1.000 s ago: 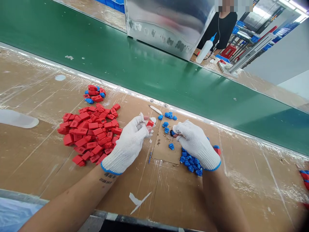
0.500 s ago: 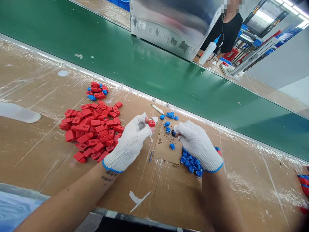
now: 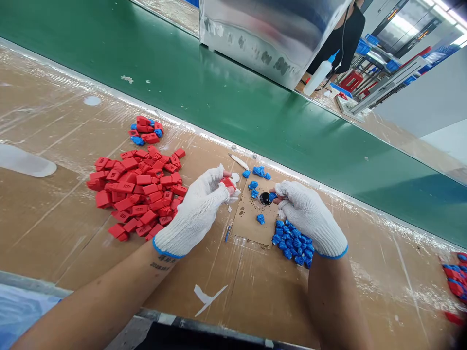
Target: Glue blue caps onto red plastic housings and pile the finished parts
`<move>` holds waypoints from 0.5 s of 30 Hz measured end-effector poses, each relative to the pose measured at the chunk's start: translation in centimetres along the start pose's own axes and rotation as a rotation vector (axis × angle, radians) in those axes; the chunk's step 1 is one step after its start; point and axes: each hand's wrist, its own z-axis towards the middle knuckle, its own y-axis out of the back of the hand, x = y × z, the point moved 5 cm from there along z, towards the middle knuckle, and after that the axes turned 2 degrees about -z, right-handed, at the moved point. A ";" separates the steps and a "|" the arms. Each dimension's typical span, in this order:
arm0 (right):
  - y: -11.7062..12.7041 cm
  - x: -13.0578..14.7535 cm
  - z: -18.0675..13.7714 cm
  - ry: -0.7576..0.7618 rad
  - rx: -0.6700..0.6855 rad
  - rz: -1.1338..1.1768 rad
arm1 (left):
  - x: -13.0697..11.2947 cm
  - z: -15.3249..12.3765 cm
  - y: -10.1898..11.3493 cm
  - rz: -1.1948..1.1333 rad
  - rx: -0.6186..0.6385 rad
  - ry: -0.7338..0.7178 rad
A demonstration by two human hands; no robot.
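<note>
My left hand [image 3: 199, 209], in a white knit glove with bare fingertips, pinches a small red plastic block [image 3: 228, 183]. In my right hand [image 3: 310, 214], gloved the same way, a small blue plastic piece [image 3: 272, 197] is held between thumb and finger. It is at the rim of a round black dish [image 3: 265, 199] on a piece of cardboard [image 3: 251, 231]; whether it touches the dish I cannot tell. Several loose blue pieces [image 3: 254, 193] lie around the dish. Below my right hand is a heap of blue pieces [image 3: 292, 242].
A big heap of red blocks [image 3: 138, 189] lies left of my left hand, with a small red-and-blue pile [image 3: 146, 130] behind. A white pen-like tool [image 3: 239, 161] lies near the green belt [image 3: 164, 73]. Across it are a metal housing [image 3: 270, 39], a bottle [image 3: 318, 78] and a person.
My right hand has moved slightly right, drawing the blue piece toward the dish's edge, and more of the black dish shows. The red block in my left hand has tilted.
</note>
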 end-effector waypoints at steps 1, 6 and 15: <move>-0.2 -0.1 0.1 -0.013 0.019 -0.008 | 0.0 0.0 0.1 0.004 0.003 -0.006; -0.1 -0.6 -0.2 -0.016 0.005 -0.018 | 0.0 0.2 0.6 0.053 0.011 -0.030; 3.4 1.8 -1.8 -0.003 -0.490 0.508 | 0.8 -1.2 -1.2 0.019 0.252 0.028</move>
